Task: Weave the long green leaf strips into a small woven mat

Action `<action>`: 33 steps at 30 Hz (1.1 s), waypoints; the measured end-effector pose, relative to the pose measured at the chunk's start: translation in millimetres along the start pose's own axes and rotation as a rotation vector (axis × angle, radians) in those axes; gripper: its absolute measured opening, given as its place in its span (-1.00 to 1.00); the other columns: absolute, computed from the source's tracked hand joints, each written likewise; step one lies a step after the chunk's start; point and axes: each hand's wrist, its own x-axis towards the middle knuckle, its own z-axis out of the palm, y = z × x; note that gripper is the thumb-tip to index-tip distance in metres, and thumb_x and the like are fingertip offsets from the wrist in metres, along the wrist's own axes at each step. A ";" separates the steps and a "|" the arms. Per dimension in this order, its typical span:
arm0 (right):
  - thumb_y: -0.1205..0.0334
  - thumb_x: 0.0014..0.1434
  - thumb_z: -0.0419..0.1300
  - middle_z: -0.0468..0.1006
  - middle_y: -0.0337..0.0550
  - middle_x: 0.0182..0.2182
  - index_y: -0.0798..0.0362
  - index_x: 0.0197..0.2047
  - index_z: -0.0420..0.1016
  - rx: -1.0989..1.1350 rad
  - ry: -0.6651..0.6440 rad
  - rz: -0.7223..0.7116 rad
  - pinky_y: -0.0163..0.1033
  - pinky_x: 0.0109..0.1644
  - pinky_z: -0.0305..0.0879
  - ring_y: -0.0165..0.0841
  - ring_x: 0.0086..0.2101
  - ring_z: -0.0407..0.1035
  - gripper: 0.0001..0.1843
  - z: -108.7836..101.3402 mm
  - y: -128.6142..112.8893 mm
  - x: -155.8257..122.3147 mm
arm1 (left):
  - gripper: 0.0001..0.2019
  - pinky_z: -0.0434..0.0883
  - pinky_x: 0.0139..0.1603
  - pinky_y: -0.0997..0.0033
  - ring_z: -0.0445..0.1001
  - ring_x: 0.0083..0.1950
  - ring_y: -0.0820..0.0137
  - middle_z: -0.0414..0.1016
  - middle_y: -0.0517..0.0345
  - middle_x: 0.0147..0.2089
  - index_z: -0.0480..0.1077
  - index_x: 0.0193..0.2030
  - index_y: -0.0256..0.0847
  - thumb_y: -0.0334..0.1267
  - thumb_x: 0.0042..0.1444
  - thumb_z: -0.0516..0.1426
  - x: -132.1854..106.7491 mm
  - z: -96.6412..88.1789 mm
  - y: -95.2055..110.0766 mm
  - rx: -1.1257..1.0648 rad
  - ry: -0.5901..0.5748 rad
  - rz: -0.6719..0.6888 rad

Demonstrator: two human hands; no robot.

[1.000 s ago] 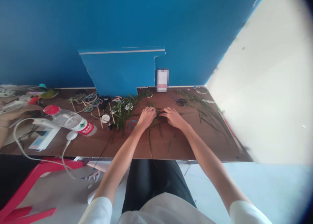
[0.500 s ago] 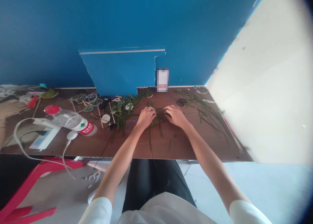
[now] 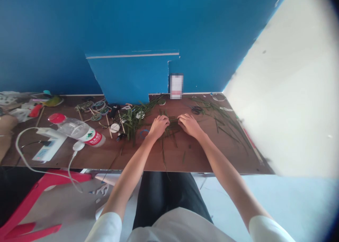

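Note:
Long green leaf strips (image 3: 173, 123) lie crossed on the brown table between my hands. My left hand (image 3: 159, 126) is closed with bent fingers over the left side of these strips, its fingertips on them. From the right, my right hand (image 3: 190, 125) pinches the other ends of the strips with fingers curled. Several strip ends hang toward me, one reaching over the table's front edge. A heap of green strips (image 3: 131, 123) lies left of my left hand, and more loose strips (image 3: 225, 123) are spread to the right. Dark scissors (image 3: 196, 110) rest just behind my right hand.
A water bottle (image 3: 79, 129) with a red cap lies on its side at the left, by a white power strip (image 3: 49, 148). Wire rings and sticks (image 3: 99, 109) clutter the back left. A blurred phone-like object (image 3: 176, 86) leans on the blue wall. Another person's arm (image 3: 5, 134) is at far left.
My hands have hardly moved and stay on the strips. At far left, the other person's hand has drawn back toward the picture's edge, away from the red object.

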 end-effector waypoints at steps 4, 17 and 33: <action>0.29 0.36 0.00 0.51 0.00 0.02 0.08 -0.05 0.46 -0.013 0.000 -0.001 -0.09 0.02 0.14 -0.17 0.03 0.27 -0.77 0.7 -0.4 1.6 | -0.84 0.31 0.08 0.23 0.36 0.07 0.24 0.46 0.06 0.01 0.52 -0.17 -0.17 -0.32 0.29 0.08 1.2 2.4 -3.5 -0.045 -0.004 0.014; 0.27 0.38 -0.06 0.51 0.03 0.00 0.08 -0.05 0.47 -0.042 0.015 0.009 -0.09 0.02 0.10 -0.15 0.02 0.24 -0.71 2.6 -8.9 6.0 | -0.82 0.30 0.17 0.21 0.37 0.07 0.27 0.46 0.05 0.00 0.52 -0.12 -0.17 -0.34 0.28 0.08 2.3 6.1 -6.7 -0.096 -0.002 0.045; 0.29 0.29 0.07 0.50 0.04 -0.04 0.07 -0.11 0.50 -0.057 0.010 0.074 -0.06 0.02 0.11 -0.12 0.02 0.23 -0.80 -4.0 5.5 -0.1 | -0.61 0.28 0.09 0.06 0.30 0.12 0.11 0.40 -0.03 0.13 0.32 0.18 -0.07 -0.44 0.28 -0.06 10.0 1.1 -4.9 0.010 0.042 -0.103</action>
